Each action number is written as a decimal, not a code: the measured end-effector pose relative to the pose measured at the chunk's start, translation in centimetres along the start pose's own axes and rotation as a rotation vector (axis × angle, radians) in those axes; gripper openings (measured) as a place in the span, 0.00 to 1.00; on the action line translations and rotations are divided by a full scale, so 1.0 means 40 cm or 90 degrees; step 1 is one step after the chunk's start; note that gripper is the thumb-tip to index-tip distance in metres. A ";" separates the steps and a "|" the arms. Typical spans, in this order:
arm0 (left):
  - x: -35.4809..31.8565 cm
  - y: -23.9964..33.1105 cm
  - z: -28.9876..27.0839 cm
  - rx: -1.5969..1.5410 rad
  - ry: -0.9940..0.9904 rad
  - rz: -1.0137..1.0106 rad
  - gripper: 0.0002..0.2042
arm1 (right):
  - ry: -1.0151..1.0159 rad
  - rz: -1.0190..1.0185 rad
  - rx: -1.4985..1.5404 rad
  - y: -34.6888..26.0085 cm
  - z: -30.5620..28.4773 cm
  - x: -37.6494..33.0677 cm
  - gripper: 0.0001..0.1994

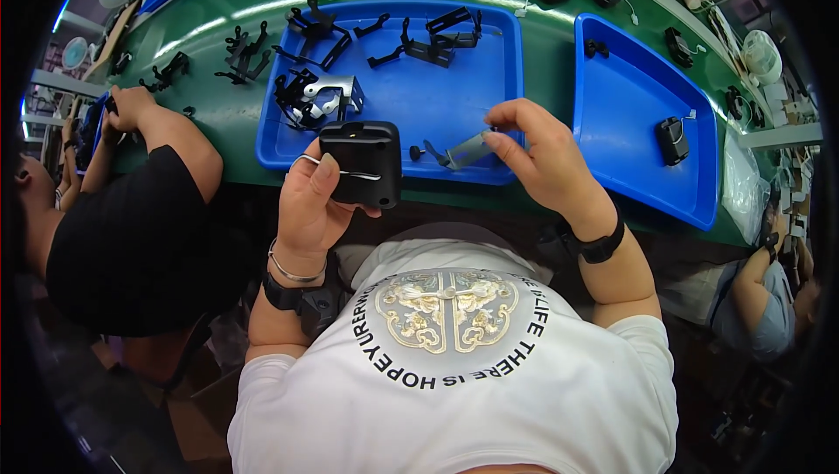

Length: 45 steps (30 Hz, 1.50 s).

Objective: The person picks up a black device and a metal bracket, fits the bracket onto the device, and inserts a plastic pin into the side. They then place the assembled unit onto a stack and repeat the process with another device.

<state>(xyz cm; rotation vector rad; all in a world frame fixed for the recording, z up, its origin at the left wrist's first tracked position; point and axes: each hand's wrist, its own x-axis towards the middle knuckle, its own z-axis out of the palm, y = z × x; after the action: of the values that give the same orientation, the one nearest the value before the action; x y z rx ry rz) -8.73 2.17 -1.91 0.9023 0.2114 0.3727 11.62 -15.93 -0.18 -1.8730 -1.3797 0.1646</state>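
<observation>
My left hand (316, 203) grips a black boxy plastic housing (362, 159) with a thin metal wire across its face, held just over the near rim of the middle blue tray (454, 98). My right hand (540, 152) pinches a grey metal bracket (465, 151) with a small dark knob at its end, a short way right of the housing. In the tray lie a silver metal bracket (336, 92) and several black plastic clips (433, 41).
A second blue tray (629, 107) on the right holds a black housing (671, 139). More black parts (245, 50) lie on the green table (218, 116). A person in black (131, 238) works at my left; another person's arm (756, 299) is at the right. Small fans stand at the back.
</observation>
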 end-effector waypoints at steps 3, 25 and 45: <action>0.019 0.001 0.012 0.012 0.002 0.003 0.18 | -0.039 0.138 0.117 -0.020 -0.011 -0.003 0.06; 0.035 -0.039 0.120 0.217 0.014 -0.024 0.21 | 0.136 -0.267 -0.083 -0.101 -0.025 -0.019 0.12; 0.074 -0.077 0.167 -0.074 0.045 0.015 0.24 | 0.195 -0.145 -0.193 -0.098 0.000 0.030 0.08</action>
<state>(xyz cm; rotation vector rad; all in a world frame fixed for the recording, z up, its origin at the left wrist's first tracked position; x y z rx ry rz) -3.11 -3.21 -0.40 0.7779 0.2409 0.4346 9.17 -14.51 2.78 -1.8653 -1.4445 -0.4505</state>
